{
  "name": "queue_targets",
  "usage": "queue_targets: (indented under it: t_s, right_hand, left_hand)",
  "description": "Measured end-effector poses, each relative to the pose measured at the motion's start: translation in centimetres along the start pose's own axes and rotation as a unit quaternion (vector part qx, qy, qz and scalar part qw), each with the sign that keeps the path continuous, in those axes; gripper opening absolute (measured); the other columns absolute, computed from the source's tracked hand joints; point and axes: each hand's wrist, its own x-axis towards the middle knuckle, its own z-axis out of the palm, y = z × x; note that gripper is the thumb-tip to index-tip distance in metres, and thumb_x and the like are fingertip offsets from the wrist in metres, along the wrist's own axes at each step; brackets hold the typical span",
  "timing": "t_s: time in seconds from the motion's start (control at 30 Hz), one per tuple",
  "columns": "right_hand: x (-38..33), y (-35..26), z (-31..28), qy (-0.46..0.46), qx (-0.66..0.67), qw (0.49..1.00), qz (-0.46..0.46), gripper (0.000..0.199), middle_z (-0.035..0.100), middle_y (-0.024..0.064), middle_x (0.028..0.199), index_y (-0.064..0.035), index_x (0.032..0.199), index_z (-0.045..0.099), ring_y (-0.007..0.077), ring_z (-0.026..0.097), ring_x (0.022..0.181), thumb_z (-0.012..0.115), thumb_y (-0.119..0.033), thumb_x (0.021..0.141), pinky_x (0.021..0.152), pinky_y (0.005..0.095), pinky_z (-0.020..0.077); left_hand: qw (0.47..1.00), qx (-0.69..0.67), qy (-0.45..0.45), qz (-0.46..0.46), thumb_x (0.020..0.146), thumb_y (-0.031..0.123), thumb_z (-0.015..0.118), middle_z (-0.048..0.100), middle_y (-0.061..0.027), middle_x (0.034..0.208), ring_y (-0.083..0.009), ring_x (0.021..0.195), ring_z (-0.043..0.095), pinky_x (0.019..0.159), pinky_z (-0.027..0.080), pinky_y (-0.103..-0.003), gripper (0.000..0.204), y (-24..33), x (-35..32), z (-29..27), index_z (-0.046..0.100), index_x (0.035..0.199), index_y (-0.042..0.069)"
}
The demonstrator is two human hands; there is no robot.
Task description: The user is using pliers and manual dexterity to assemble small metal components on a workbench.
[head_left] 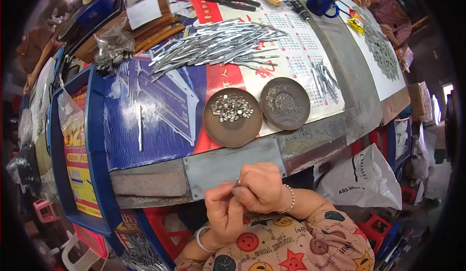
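My left hand [224, 212] and my right hand [262, 188] are close together at the table's near edge, both closed in a pinch. A small shiny metal piece [238, 181] shows between their fingertips; most of it is hidden. Just beyond them lies a grey metal plate [233, 161]. Behind it, a brown dish [211, 134] holds small round silver metal parts [232, 108]. A second brown dish [297, 121] to its right holds thin metal pins [281, 100]. Farther back spreads a pile of slim metal strips [218, 42].
A blue tray [92, 120] stands at the left. One strip [141, 129] lies apart; several more [324, 79] lie at right. Pliers [235, 2] and a blue mug [322, 0] are at the back. A white sack [364, 183] is beside the table. Another person [391, 18] sits at far right.
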Motion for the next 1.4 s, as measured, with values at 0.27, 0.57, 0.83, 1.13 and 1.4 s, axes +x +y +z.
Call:
queue_targets:
  t_s: [0.27,0.57,0.83,1.13,1.4]
  right_hand:
    - [-0.7,0.7,0.7,0.037,0.038,0.998,-0.016,0.021,0.051,0.0051,0.059,-0.0046,0.075,0.052,0.0216,0.049,0.045,0.066,-0.018,0.082,0.042,0.0309,0.0391]
    - [-0.7,0.0,0.1,-0.079,0.109,0.978,0.162,0.013,0.051,0.0078,0.059,-0.0026,0.073,0.053,0.0226,0.05,0.046,0.065,-0.006,0.074,0.043,0.0319,0.0389]
    - [-0.9,-0.7,0.2,-0.088,-0.012,0.992,0.094,0.016,0.049,0.0097,0.059,-0.0012,0.073,0.052,0.0231,0.048,0.046,0.06,-0.012,0.082,0.043,0.0317,0.0372]
    - [0.5,0.7,-2.8,-0.213,0.187,0.937,0.206,0.06,0.049,0.0079,0.06,0.0001,0.071,0.052,0.0215,0.049,0.048,0.037,-0.053,0.095,0.048,0.0319,0.0392]
    - [1.0,0.4,-3.2,-0.286,0.004,0.951,0.113,0.026,0.056,0.0059,0.063,-0.0059,0.072,0.057,0.0266,0.057,0.054,0.049,-0.019,0.093,0.049,0.0348,0.0437]
  left_hand:
    - [1.0,-0.01,0.003,0.016,0.095,-0.003,0.041,0.054,-0.0171,0.11,-0.0153,0.096,0.056,0.083,0.046,-0.024,0.027,-0.1,-0.3,0.4,0.033,0.12,-0.007]
    - [0.998,-0.004,0.064,-0.015,0.095,-0.003,0.041,0.055,-0.0151,0.107,-0.0132,0.093,0.057,0.079,0.046,-0.023,0.024,-0.7,-1.3,0.2,0.034,0.118,-0.004]
    - [0.995,-0.053,0.053,-0.07,0.095,-0.001,0.043,0.054,-0.0088,0.089,-0.0089,0.074,0.05,0.064,0.041,-0.02,0.021,0.0,-1.2,-0.3,0.036,0.115,-0.002]
    - [0.741,-0.474,-0.098,-0.465,0.098,0.017,0.043,0.037,0.0009,0.063,-0.0041,0.046,0.024,0.041,0.019,-0.018,0.02,2.3,0.9,-3.5,0.044,0.114,0.006]
    - [0.705,-0.482,-0.089,-0.513,0.098,0.019,0.044,0.036,0.003,0.063,-0.0036,0.045,0.022,0.04,0.018,-0.017,0.022,2.3,1.4,-3.3,0.047,0.115,0.006]
